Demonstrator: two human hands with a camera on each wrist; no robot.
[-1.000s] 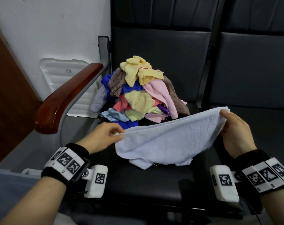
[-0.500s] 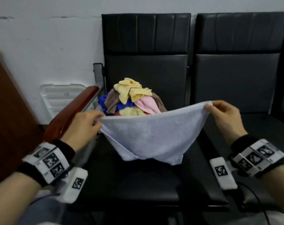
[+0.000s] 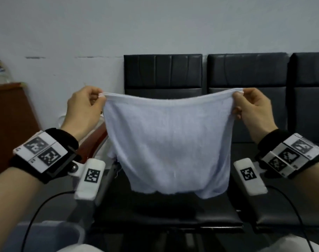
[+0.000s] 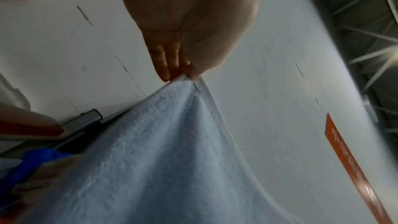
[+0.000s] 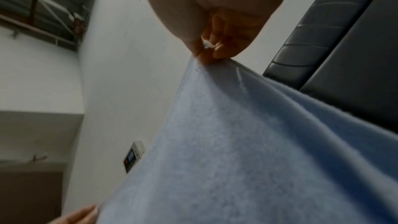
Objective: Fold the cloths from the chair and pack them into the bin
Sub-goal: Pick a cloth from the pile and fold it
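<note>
A pale blue cloth (image 3: 169, 142) hangs spread out in the air in front of the black chair (image 3: 162, 73). My left hand (image 3: 98, 97) pinches its top left corner, and my right hand (image 3: 237, 99) pinches the top right corner. The left wrist view shows thumb and fingers (image 4: 165, 64) closed on the cloth's corner (image 4: 187, 81). In the right wrist view the fingertips (image 5: 215, 47) squeeze the other corner of the cloth (image 5: 237, 142). The hanging cloth hides the pile on the seat; only a blue and a tan piece (image 4: 36, 164) show in the left wrist view.
A reddish wooden armrest (image 3: 100, 135) runs along the chair's left side. More black seats (image 3: 249, 73) stand to the right. A grey bin's rim (image 3: 67, 231) shows at the lower left. A brown cabinet (image 3: 9, 124) stands by the white wall.
Both hands have lifted the pale blue cloth from just over the seat up to chest height and pulled it wide, so it now hangs flat and covers the pile.
</note>
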